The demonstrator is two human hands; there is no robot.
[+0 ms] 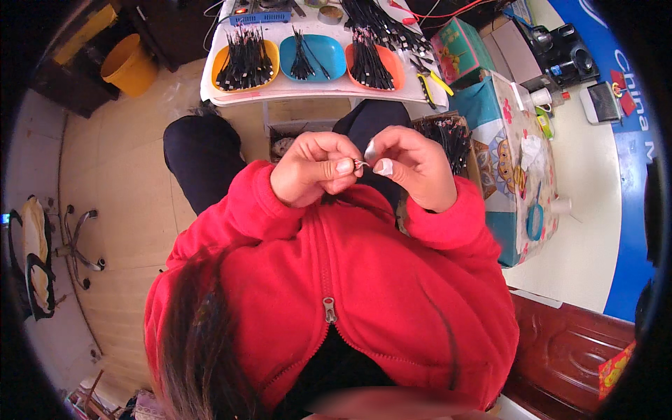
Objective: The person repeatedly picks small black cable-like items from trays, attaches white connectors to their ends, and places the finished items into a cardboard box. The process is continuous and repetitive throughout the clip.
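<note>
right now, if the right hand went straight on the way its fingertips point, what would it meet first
Likely the thin wire ends pinched by the left hand; the right hand may be touching them, as depth is unclear.

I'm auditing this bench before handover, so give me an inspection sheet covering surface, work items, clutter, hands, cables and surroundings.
Surface: white-covered table; yellow tray, blue tray and coral tray in a row near its front edge.
Work items: short black cables in all three trays, fewest in the blue one.
Clutter: yellow-handled pliers right of the coral tray; blue-fronted device at the table's far side.
Hands: left hand pinches thin wire ends; right hand has its fingertips close by, contact unclear.
Cables: loose black cable pile behind the coral tray; red lead beyond it.
Surroundings: yellow bucket at left; cloth-covered side table at right.
</note>
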